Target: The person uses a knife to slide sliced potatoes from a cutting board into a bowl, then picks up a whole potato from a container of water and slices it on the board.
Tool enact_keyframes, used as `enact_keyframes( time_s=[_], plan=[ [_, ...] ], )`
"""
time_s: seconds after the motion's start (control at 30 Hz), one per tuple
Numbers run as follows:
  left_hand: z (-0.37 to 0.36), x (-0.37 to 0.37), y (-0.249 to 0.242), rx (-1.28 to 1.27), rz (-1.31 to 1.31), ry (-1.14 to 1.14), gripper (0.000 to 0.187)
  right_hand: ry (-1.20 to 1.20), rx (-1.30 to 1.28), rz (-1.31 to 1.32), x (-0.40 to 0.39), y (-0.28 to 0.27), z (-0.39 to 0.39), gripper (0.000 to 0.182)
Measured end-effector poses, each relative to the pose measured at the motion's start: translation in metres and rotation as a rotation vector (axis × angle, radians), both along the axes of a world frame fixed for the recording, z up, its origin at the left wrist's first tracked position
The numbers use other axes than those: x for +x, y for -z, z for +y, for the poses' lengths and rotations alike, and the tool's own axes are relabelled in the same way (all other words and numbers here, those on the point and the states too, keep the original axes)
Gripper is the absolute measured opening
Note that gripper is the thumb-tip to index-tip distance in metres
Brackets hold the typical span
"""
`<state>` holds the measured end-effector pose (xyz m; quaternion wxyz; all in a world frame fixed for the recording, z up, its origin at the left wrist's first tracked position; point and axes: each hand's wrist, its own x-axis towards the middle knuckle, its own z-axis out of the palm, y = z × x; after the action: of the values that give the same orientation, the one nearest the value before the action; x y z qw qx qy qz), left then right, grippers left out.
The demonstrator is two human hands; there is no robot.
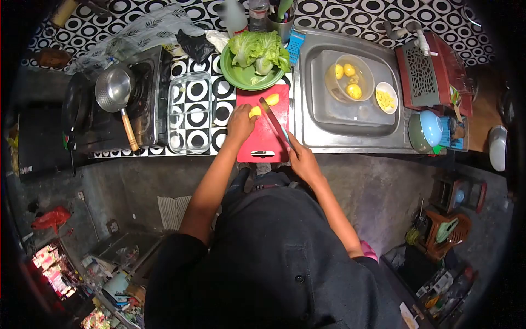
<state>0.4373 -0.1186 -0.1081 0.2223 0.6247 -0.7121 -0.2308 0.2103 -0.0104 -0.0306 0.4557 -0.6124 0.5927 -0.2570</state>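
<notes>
My left hand (240,125) is closed on a yellow potato piece (255,111), pressing it against the red cutting board (249,143). My right hand (304,163) grips a knife (272,118) by its handle. Its blade points away from me and lies just right of the held piece; whether it touches cannot be seen. Another yellow potato piece (272,99) rests on the board, right of the blade tip. Behind the board stands a green bowl (233,77) with leafy lettuce (260,52) in it.
Left are a glass dish (190,143) and a stove with a strainer ladle (114,88). In the sink (323,129), a bowl (368,74) holds several yellow potatoes beside a white bowl (390,88) of cut pieces. A red rack (430,71) stands right of the sink.
</notes>
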Motion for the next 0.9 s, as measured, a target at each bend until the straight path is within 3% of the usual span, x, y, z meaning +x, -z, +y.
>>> enact_keyframes(
  time_s=[0.1,0.4,0.5,0.6,0.9],
  plan=[
    [0.007,-0.006,0.006,-0.048,0.103,-0.129,0.033,0.014,-0.118,0.021,0.015,0.01,0.003,0.054],
    [0.002,0.006,0.029,0.174,0.379,-0.273,0.024,0.098,0.182,0.076,0.046,-0.019,0.001,0.051],
    [0.0,0.006,0.036,0.222,0.419,-0.29,0.021,0.15,0.013,-0.001,0.056,0.008,0.006,0.052],
    [-0.002,0.006,0.047,0.199,0.439,-0.282,0.018,0.154,0.142,-0.011,0.061,0.001,0.007,0.052],
    [-0.006,0.006,0.047,0.262,0.53,-0.313,0.014,0.157,0.05,-0.085,0.07,-0.013,0.007,0.05]
  ],
)
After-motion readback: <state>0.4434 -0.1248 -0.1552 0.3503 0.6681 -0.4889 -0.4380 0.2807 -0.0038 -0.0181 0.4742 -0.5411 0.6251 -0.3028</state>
